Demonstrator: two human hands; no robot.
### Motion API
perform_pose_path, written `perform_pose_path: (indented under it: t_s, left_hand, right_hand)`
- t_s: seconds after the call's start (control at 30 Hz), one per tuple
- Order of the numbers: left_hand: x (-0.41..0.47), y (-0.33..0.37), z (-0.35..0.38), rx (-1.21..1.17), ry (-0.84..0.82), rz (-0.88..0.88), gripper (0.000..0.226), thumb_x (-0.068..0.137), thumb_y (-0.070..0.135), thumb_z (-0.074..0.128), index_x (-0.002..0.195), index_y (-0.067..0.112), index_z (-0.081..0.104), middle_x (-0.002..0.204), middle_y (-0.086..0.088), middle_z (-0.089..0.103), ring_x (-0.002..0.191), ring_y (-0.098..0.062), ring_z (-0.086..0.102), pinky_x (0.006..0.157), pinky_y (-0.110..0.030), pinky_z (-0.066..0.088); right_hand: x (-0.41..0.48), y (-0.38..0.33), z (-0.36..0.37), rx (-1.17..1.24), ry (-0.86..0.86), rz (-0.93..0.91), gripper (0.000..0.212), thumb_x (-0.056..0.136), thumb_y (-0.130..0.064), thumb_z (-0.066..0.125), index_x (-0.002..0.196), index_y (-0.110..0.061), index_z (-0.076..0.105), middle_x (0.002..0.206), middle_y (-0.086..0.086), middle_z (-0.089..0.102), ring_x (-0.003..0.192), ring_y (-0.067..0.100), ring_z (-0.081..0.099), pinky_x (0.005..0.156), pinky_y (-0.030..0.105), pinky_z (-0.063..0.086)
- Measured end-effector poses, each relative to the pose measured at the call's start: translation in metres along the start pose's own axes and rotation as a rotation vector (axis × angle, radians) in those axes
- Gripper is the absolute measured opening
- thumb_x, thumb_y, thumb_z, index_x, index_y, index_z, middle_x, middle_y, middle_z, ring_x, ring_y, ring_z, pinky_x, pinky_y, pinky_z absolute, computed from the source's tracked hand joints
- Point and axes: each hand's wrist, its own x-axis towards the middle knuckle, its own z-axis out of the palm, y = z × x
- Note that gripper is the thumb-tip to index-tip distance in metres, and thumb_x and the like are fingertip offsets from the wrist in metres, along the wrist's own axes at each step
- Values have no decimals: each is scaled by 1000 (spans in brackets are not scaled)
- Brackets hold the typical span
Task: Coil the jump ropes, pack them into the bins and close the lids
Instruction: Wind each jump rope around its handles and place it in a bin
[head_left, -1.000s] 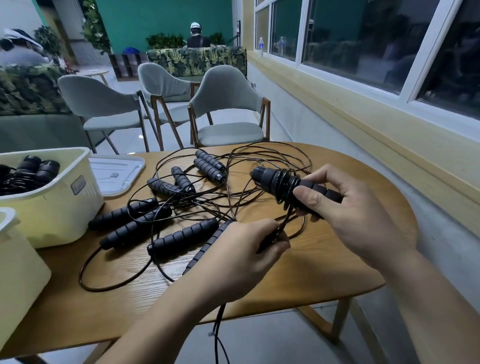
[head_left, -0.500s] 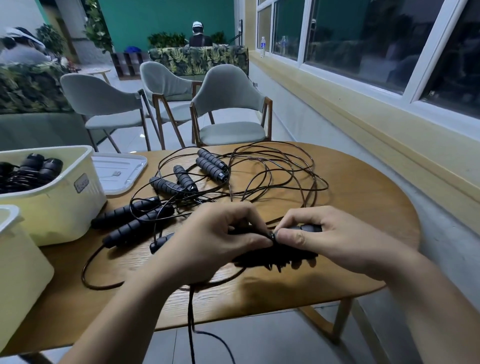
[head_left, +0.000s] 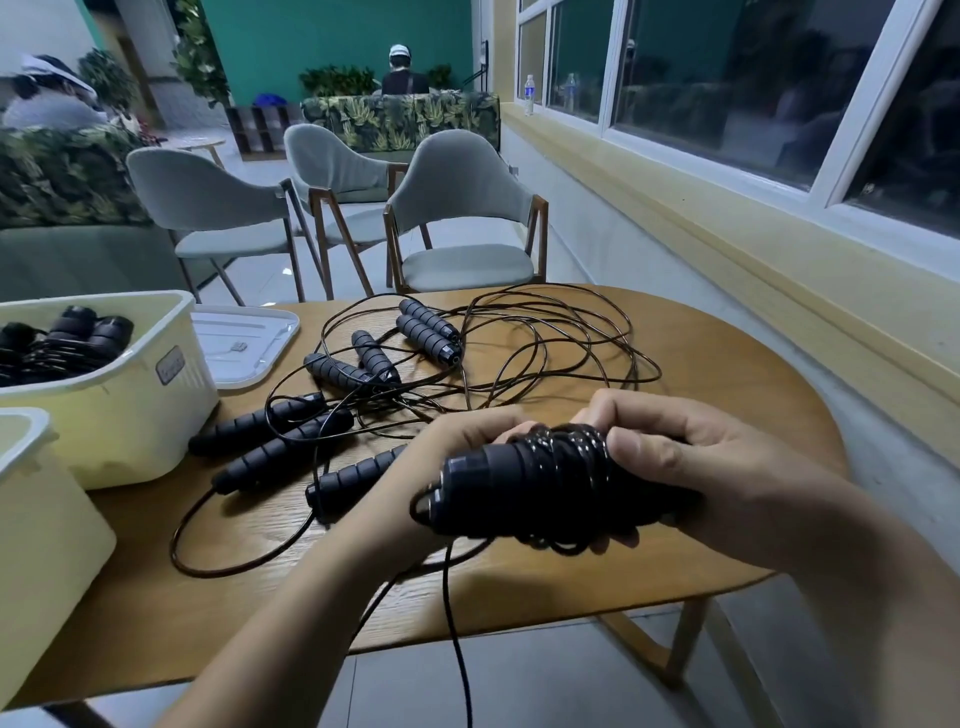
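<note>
Jump rope (head_left: 530, 483), handles bundled and wound in cord, is held centre frame above the table's (head_left: 675, 582) near edge. The right hand (head_left: 727, 483) clasps it, and the left hand (head_left: 452, 457) has its fingers curled round the far side. A loose cord (head_left: 451, 623) dangles past the edge. Bins (head_left: 130, 415) crowd the left edge.

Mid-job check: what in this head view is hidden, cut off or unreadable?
Head view:
Left hand: fingertips hidden behind the wrapped handles.
Loose cord: its end runs off the bottom edge.
Near bin: cut by the left edge, contents unseen.
Far bin's label: too small to read.
</note>
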Motion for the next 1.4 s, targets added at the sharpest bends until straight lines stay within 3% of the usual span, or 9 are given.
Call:
perform_pose_path:
  t_s: [0.13, 0.3, 0.43, 0.6, 0.73, 0.83, 0.93, 1.1, 1.4]
  left_hand:
    - [4, -6, 18, 8, 68, -139, 45, 100, -10, 52, 69, 23, 59, 58, 15, 56, 54, 1, 49, 60, -21, 43]
    - [-8, 17, 47, -49, 141, -105, 49, 113, 18, 48, 64, 15, 53, 54, 3, 37, 47, -9, 30, 46, -19, 25]
    - [-5, 19, 53, -85, 52, -78, 40, 113, 36, 47, 95, 10, 72, 66, -7, 34, 55, -20, 29, 48, -31, 22]
    - [-9, 23, 54, 374, 53, 72, 26, 107, 45, 58, 95, 26, 71, 65, 18, 56, 58, -5, 50, 54, -22, 35]
    - [-13, 31, 49, 432, 45, 115, 19, 103, 44, 66, 88, 33, 65, 66, 17, 56, 61, -4, 51, 55, -22, 34]
    - [-15, 37, 42, 415, 51, 150, 18, 102, 40, 69, 87, 29, 67, 66, 13, 56, 60, -5, 50, 56, -21, 35]
    - [-16, 36, 32, 396, 108, 189, 18, 100, 38, 72, 91, 23, 71, 66, 9, 59, 58, -7, 51, 54, -33, 41]
    - [-20, 39, 12, 356, 198, 212, 6, 96, 29, 78, 90, 27, 77, 73, 21, 71, 67, 2, 66, 61, -12, 44]
    - [-20, 28, -12, 204, 147, 231, 30, 81, 50, 84, 87, 22, 76, 79, -9, 72, 76, -36, 66, 69, -53, 55]
  right_hand:
    - [-2, -5, 0, 47, 109, -21, 30, 104, -34, 64, 103, -5, 59, 103, 29, 66, 88, 43, 67, 68, 34, 54]
    - [-1, -6, -3, 71, 263, -63, 27, 106, -28, 53, 108, -2, 53, 107, 27, 69, 91, 40, 68, 70, 35, 58]
    - [4, -4, -6, 78, 471, -91, 27, 106, -32, 55, 112, -6, 55, 107, 22, 71, 91, 36, 69, 73, 36, 58]
    - [9, 3, -16, -21, 661, -146, 28, 101, -34, 57, 106, -7, 53, 101, 20, 73, 81, 30, 70, 76, 44, 51]
    - [12, 16, -24, -192, 696, -100, 33, 101, -37, 63, 105, -5, 57, 104, 16, 77, 84, 31, 73, 78, 49, 54]
    - [13, 25, -25, -446, 680, -55, 27, 104, -47, 66, 105, -20, 64, 100, 10, 77, 91, 30, 76, 83, 58, 58]
    - [15, 26, -20, -574, 598, -6, 21, 105, -48, 66, 102, -27, 65, 92, -1, 75, 82, 15, 71, 75, 45, 57]
    - [17, 23, -7, -578, 402, 128, 21, 106, -44, 62, 108, -23, 64, 98, 0, 78, 88, 16, 74, 77, 41, 56]
    - [8, 6, 6, -371, 56, 245, 29, 110, -34, 61, 110, -6, 60, 101, 15, 79, 94, 35, 77, 77, 42, 49]
